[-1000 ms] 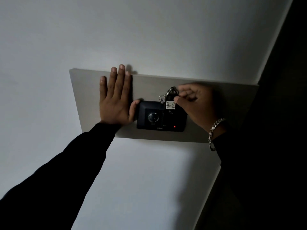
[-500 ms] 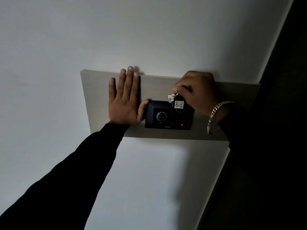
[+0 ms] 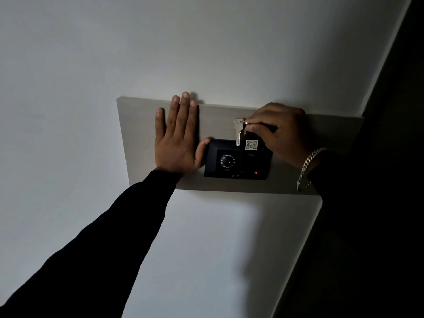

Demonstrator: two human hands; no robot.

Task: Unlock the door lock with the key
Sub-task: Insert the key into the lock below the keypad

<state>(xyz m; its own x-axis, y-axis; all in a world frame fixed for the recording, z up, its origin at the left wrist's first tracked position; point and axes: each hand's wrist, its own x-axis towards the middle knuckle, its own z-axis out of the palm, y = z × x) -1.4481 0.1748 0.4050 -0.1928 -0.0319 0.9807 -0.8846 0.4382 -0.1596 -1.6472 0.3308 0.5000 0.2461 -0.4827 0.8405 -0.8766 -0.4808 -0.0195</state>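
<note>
A black lock unit [image 3: 238,159] with a round speaker grille and a small red light sits on a grey wall panel [image 3: 142,134]. My left hand [image 3: 176,138] lies flat and open on the panel, thumb touching the unit's left edge. My right hand [image 3: 280,129] pinches the key ring above the unit. From it hangs a silver key [image 3: 238,130], blade down, its tip at the unit's top edge. A black fob with a white tag reading 402 [image 3: 251,145] hangs beside the key, over the unit's top.
The panel is mounted on a plain white wall [image 3: 206,53]. A dark surface [image 3: 378,203] runs along the right side, beside the panel's right end. A silver bracelet [image 3: 306,166] circles my right wrist. The light is dim.
My right hand has lifted the key ring off the unit's top, so the silver key now dangles free above it. The left hand has stayed flat on the panel.
</note>
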